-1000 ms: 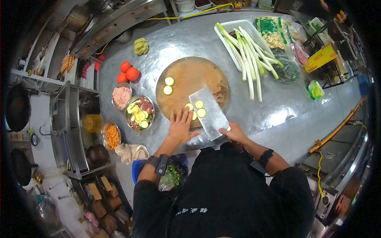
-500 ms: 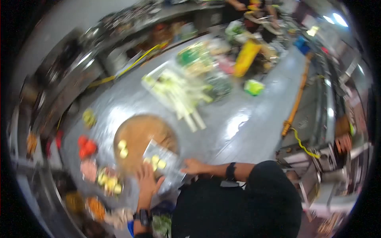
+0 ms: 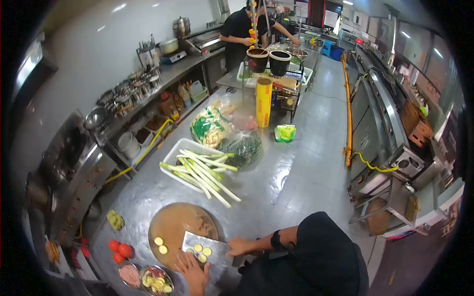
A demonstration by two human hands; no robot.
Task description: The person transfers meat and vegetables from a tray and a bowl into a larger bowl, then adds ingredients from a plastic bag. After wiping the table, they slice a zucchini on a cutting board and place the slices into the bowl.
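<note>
My right hand (image 3: 238, 247) is closed round the handle end of a cleaver (image 3: 218, 248), whose broad blade lies flat over the right edge of a round wooden chopping board (image 3: 173, 222). Several pale yellow-green slices (image 3: 198, 247), like zucchini, rest on the blade. My left hand (image 3: 190, 270) is open beside them, fingers spread by the board's lower edge. Two more slices (image 3: 163, 249) lie on the board's left side. Below left stands a metal bowl of mixed cut vegetables (image 3: 155, 279), next to a bowl of pink minced meat (image 3: 129, 275).
Three tomatoes (image 3: 124, 250) and a green lump (image 3: 115, 220) sit left of the board. Beyond it are a white basket (image 3: 173, 157) with long green-white stalks (image 3: 205, 175), bagged vegetables (image 3: 210, 127) and a yellow roll (image 3: 263, 102). A person (image 3: 242, 29) works at the far end.
The view has tilted up, showing more of the room and the far person. My left hand, the cleaver and the slices keep nearly the same arrangement.
</note>
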